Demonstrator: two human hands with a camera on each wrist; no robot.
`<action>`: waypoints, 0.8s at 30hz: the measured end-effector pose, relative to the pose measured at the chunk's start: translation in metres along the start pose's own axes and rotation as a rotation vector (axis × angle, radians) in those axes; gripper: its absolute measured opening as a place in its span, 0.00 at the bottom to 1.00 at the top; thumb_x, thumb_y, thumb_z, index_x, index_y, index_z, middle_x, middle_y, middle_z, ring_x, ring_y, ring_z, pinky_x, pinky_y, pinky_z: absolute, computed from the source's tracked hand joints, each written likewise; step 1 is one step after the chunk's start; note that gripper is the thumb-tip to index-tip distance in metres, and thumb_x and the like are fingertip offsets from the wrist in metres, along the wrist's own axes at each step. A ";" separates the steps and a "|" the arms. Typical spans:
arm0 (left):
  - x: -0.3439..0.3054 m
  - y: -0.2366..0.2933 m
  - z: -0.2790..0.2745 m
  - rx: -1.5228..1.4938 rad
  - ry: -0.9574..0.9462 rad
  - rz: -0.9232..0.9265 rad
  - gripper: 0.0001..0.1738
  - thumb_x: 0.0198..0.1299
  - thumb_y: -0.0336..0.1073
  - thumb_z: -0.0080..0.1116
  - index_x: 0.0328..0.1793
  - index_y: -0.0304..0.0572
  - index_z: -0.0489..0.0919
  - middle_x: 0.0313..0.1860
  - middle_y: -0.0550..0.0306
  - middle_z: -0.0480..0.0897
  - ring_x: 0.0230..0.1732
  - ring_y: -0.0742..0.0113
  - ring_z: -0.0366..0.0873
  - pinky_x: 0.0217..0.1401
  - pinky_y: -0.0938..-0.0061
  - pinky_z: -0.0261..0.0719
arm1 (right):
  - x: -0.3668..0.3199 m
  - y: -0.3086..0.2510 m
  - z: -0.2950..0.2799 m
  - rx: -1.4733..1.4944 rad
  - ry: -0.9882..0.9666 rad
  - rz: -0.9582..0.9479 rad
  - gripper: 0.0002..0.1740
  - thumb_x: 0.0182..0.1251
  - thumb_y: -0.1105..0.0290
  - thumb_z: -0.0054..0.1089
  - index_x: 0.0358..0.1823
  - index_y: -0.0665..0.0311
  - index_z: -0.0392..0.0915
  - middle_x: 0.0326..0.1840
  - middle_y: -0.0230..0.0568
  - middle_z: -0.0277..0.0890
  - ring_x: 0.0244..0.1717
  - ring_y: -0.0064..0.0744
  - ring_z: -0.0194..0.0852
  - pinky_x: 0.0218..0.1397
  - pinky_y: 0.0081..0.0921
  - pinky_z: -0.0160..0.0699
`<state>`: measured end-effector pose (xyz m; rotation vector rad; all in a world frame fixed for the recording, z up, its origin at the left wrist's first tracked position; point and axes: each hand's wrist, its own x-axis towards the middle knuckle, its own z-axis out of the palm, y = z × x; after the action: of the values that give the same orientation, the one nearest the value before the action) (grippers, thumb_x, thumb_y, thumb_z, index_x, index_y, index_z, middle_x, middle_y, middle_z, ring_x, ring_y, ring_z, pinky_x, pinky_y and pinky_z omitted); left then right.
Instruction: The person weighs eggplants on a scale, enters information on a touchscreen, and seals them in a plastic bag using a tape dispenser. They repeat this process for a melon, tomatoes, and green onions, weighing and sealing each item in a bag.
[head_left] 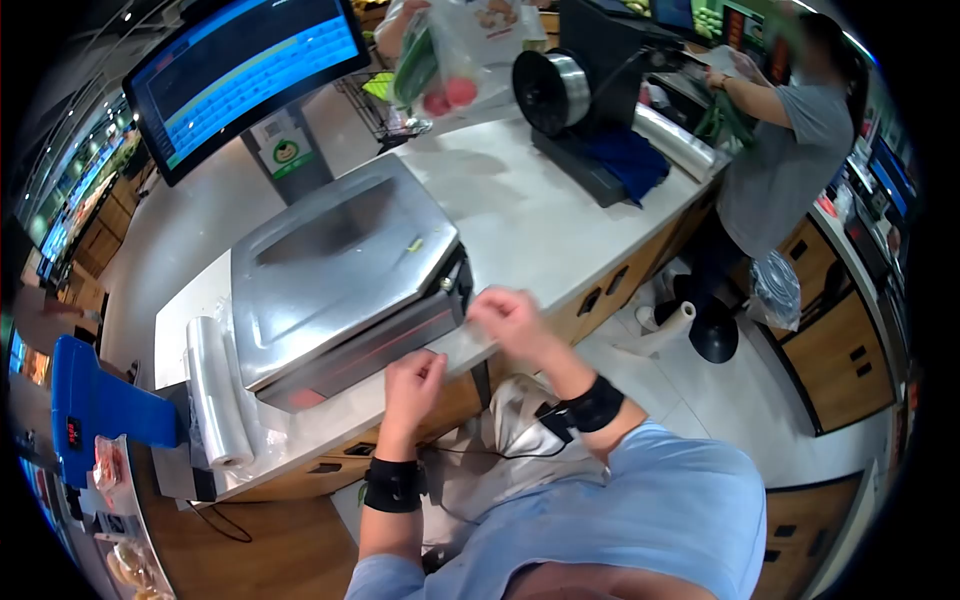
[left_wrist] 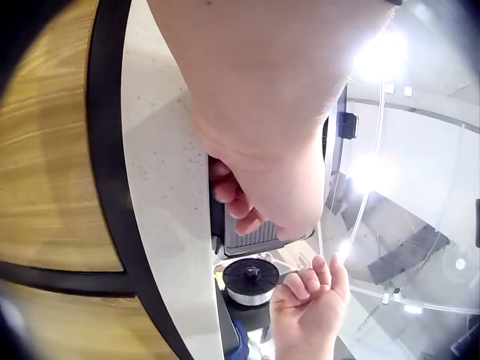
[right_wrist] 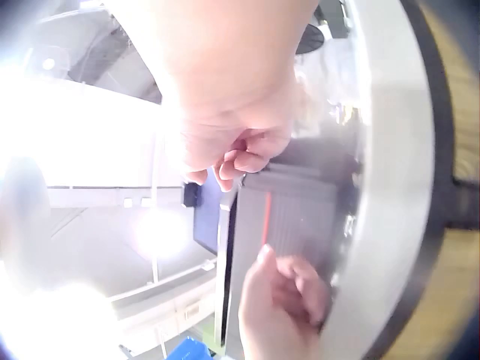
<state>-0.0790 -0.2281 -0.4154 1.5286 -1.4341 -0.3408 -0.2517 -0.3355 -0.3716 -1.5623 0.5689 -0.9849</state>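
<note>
left hand (head_left: 412, 385) near a scale (head_left: 345, 250), right hand (head_left: 510, 318) by its corner, both with fingers loosely curled

A steel-topped scale (head_left: 340, 270) lay flat on the desk (head_left: 500, 190), with a hand near it on either side of its front corner.
Its broad, shiny pan had rounded corners and a small yellowish mark (head_left: 415, 244) toward the right edge; a thin red line ran along the grey, ribbed front panel (head_left: 350, 362). The left hand (head_left: 415, 385) hung before that panel, the right hand (head_left: 508, 315) just beside the right end, both with loosely curled fingers; contact could not be told.
</note>
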 end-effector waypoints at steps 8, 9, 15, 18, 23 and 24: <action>0.011 0.001 -0.003 0.179 -0.152 0.100 0.07 0.51 0.37 0.62 0.25 0.43 0.83 0.20 0.55 0.79 0.21 0.55 0.78 0.26 0.65 0.75 | 0.198 -0.023 -0.081 -0.734 0.485 -0.248 0.44 0.48 0.53 0.76 0.63 0.70 0.67 0.48 0.50 0.76 0.41 0.35 0.76 0.47 0.30 0.75; 0.011 0.001 -0.003 0.168 -0.165 0.076 0.07 0.51 0.37 0.62 0.25 0.43 0.83 0.20 0.55 0.79 0.21 0.55 0.78 0.26 0.65 0.75 | 0.230 -0.011 -0.088 -0.901 0.556 -0.312 0.51 0.47 0.50 0.76 0.67 0.70 0.60 0.54 0.56 0.73 0.48 0.44 0.75 0.51 0.35 0.74; 0.037 0.023 -0.015 0.300 -0.589 -0.183 0.11 0.56 0.41 0.57 0.39 0.44 0.83 0.29 0.50 0.82 0.32 0.48 0.80 0.37 0.58 0.77 | 0.323 -0.042 -0.098 -0.692 0.581 0.077 0.47 0.52 0.52 0.71 0.69 0.68 0.61 0.56 0.64 0.74 0.60 0.59 0.70 0.58 0.44 0.71; 0.071 0.080 -0.035 0.027 -0.933 -0.178 0.13 0.62 0.41 0.53 0.43 0.40 0.80 0.35 0.45 0.82 0.38 0.45 0.79 0.42 0.58 0.76 | 0.324 -0.023 -0.129 -0.751 0.461 0.241 0.26 0.60 0.58 0.63 0.55 0.68 0.75 0.49 0.58 0.78 0.56 0.58 0.72 0.56 0.42 0.72; 0.178 0.182 -0.065 0.023 -0.652 -0.146 0.11 0.60 0.39 0.56 0.37 0.38 0.81 0.32 0.45 0.80 0.33 0.49 0.79 0.37 0.63 0.76 | 0.256 -0.007 -0.142 -0.598 0.679 -0.292 0.14 0.67 0.69 0.46 0.44 0.67 0.80 0.38 0.47 0.79 0.45 0.47 0.77 0.53 0.32 0.72; 0.196 0.182 -0.057 0.086 -0.499 -0.141 0.11 0.60 0.39 0.58 0.38 0.38 0.80 0.31 0.46 0.80 0.32 0.50 0.79 0.36 0.63 0.76 | 0.243 -0.012 -0.141 -0.592 0.680 -0.276 0.14 0.67 0.69 0.46 0.44 0.67 0.80 0.38 0.47 0.79 0.45 0.47 0.77 0.53 0.32 0.72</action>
<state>-0.0939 -0.3436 -0.1682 1.6930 -1.7393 -0.7990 -0.2424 -0.6050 -0.2916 -1.8331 1.2228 -1.6884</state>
